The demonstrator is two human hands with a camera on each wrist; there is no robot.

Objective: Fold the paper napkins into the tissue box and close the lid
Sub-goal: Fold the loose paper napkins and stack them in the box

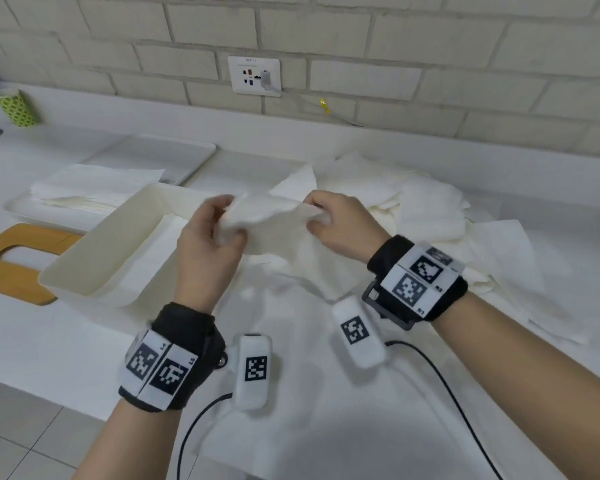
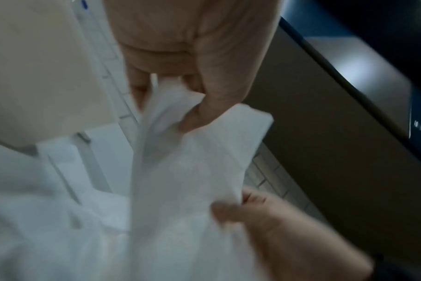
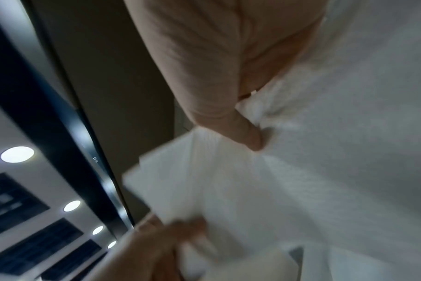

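Both hands hold one white paper napkin (image 1: pixel 274 220) up above the counter, just right of the open cream tissue box (image 1: pixel 94 265). My left hand (image 1: pixel 219 226) pinches its left end with thumb and fingers, and my right hand (image 1: pixel 323 216) pinches its right end. In the left wrist view the napkin (image 2: pixel 187 171) hangs from my left hand (image 2: pixel 180 106) with my right hand (image 2: pixel 252 209) below. The right wrist view shows my right hand (image 3: pixel 250 133) pressing into the napkin (image 3: pixel 228 186). Folded napkins lie inside the box. The wooden lid (image 1: pixel 18 261) with an oval slot lies left of the box.
A heap of loose napkins (image 1: pixel 413 209) covers the counter to the right and in front. A white tray (image 1: pixel 49 216) with stacked napkins sits behind the box, another tray (image 1: pixel 160 157) further back. A green cup (image 1: pixel 14 107) stands far left; a wall socket (image 1: pixel 254 76) with a cable is behind.
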